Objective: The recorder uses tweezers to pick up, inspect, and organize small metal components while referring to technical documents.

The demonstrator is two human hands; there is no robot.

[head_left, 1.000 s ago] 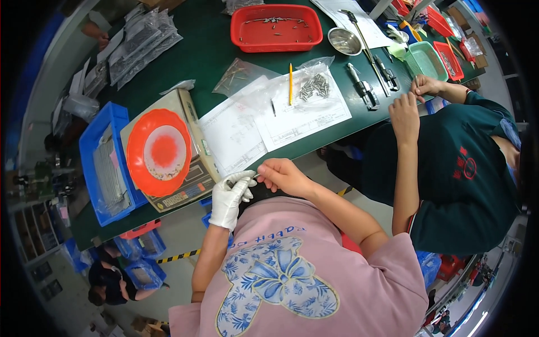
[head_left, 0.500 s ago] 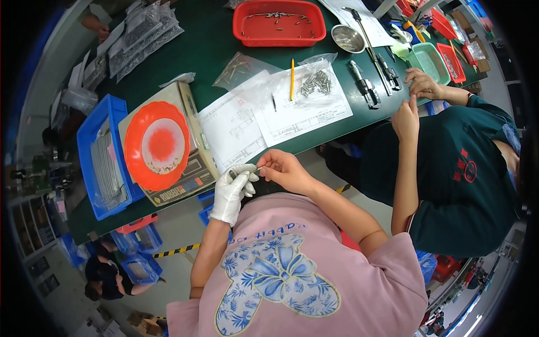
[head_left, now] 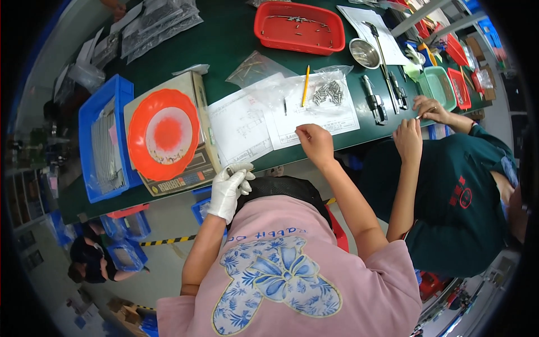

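Head view. Seemingly mid-way through fetching small parts from the sheets of paper on the green surface.

Left hand, in a white glove, parked at the near edge of the surface, just beside the scale carrying the orange plate. Grip curled closed around a small metal piece, pinched between thumb and fingertips.

Right hand, bare, reaching forward, fingertips down on the paper. Grip drawn nearly closed; impossible to tell whether anything sits between the fingers. Pile of small metal parts further out on the same paper, under clear plastic, next to a yellow pencil, near but apart from the fingertips.

Next move probably calling for a fine pinch on one part without scattering the pile.

Co-worker's hands busy on the right, well apart.
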